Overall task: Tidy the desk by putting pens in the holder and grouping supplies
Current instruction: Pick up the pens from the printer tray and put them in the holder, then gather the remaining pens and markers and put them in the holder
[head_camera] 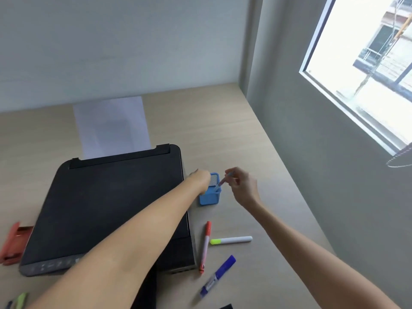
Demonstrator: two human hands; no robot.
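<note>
Right hand point(242, 186) pinches pen point(224, 180) over holder point(209, 197); printer point(111, 208) left of grip, three markers point(219, 240) nearer.

Matt black plastic printer point(111, 208) on smooth pale wood-look desk point(223, 134).

A light wood desk point(223, 130) sits in a grey-walled corner, with a bright window point(365, 70) on the right wall.
</note>
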